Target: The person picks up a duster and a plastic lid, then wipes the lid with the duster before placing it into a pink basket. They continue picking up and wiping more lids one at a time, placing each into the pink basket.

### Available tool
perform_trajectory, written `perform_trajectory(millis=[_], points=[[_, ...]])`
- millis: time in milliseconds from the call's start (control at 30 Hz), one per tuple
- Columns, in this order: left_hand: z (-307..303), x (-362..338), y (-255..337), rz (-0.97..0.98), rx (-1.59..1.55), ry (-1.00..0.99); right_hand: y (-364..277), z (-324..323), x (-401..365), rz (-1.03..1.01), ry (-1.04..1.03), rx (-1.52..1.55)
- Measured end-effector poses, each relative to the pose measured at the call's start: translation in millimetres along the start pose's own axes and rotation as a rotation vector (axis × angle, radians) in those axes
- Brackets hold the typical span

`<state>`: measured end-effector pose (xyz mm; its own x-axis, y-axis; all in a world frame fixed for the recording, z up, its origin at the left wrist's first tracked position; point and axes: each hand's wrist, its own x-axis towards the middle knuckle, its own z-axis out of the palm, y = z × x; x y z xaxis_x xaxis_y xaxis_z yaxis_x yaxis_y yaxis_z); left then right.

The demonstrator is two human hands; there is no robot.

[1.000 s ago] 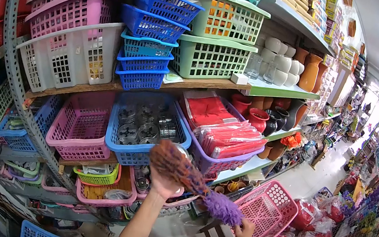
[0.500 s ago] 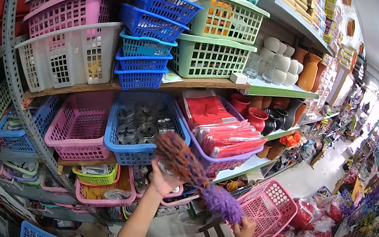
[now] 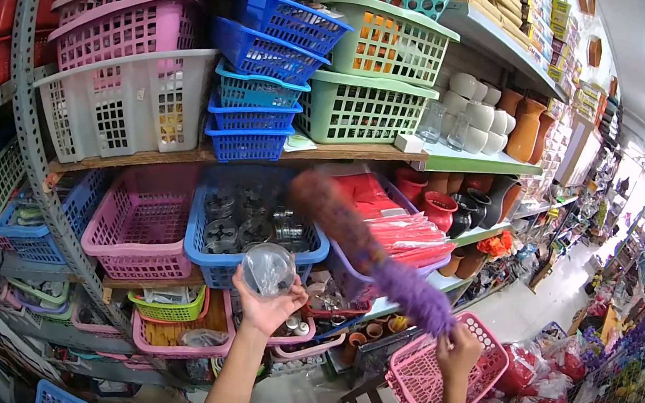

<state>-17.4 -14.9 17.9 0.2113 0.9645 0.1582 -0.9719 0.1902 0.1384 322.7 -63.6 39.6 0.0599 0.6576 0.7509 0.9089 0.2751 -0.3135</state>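
Note:
My left hand grips a clear round container in front of the blue basket. Its smooth circular face is turned toward me. In my right hand is a fluffy duster, held by its end beside the purple fibres. The duster slants up to the left, and its brown-orange end is blurred by motion. That end passes in front of the purple basket, which holds red packets. Several clear round containers lie inside the blue basket.
A pink basket stands left of the blue one on the shelf. Stacked green baskets and blue baskets rise above. Another pink basket rests on a dark stool below my right hand. Vases line the shelf at right.
The duster has swung up and right, away from the container, along with my right hand. The container in my left hand now shows uncovered.

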Motion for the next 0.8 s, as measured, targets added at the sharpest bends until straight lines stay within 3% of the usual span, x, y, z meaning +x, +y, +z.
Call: perform_trajectory(millis=[100, 200, 267, 333, 467, 600, 800], points=[[2, -3, -2, -0.034, 0.0, -0.017, -12, 4, 41, 0.118, -0.064, -0.137], [1, -1, -12, -0.059, 0.085, 0.022, -20, 41, 76, -0.097, 0.042, -0.085], [1, 0, -18, -0.132, 0.078, 0.005, -26, 65, 91, -0.176, -0.019, -0.23], [1, -2, -22, -0.152, 0.088, 0.018, -40, 81, 101, -0.102, -0.172, -0.326], [-7, -3, -22, -0.204, 0.143, -0.004, -34, 124, 118, -0.094, -0.127, -0.296], [-9, -4, -21, -0.239, 0.099, -0.056, -42, 129, 126, -0.029, -0.219, -0.332], [-12, -2, -19, -0.235, 0.131, -0.008, -71, 105, 110, -0.07, -0.009, -0.258]])
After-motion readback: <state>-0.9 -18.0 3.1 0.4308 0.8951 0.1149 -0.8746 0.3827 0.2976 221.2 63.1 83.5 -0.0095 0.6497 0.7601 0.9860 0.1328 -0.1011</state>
